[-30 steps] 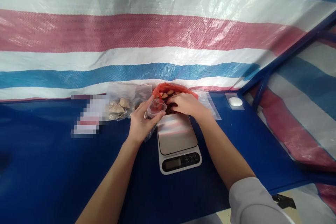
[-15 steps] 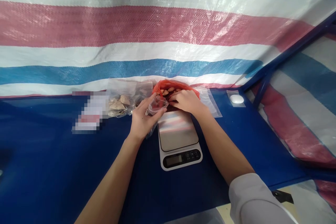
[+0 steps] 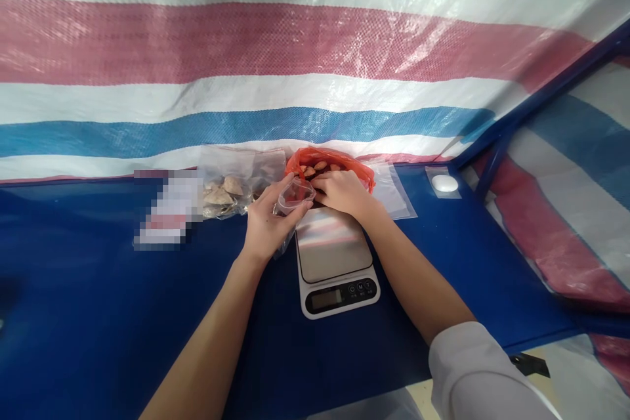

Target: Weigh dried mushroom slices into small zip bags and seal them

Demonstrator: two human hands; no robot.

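Observation:
My left hand (image 3: 268,213) curls round a clear plastic bag (image 3: 295,193), thumb and fingers keeping its mouth open. Close to it, my right hand (image 3: 342,191) reaches over the front of an open red plastic bag (image 3: 367,174). The right fingers are bent together beside the clear bag's mouth, and their tips are partly hidden. Several brown, nut-like pieces (image 3: 321,166) show inside the red bag. In front of both hands lies a white kitchen scale (image 3: 335,252) with a metal plate. Its display (image 3: 325,300) shows no readable figures.
Left of my hands, clear bags hold pale brown pieces (image 3: 220,191), next to a blurred-out label (image 3: 170,207). A flat clear bag (image 3: 401,200) lies right of the red bag. Farther right is a white oval object (image 3: 445,184) on a small bag. Striped sheeting (image 3: 246,46) rises behind the blue table (image 3: 123,308).
My right hand has shifted slightly left, toward the mouth of the clear bag. My left hand keeps its hold, and the scale stays in place.

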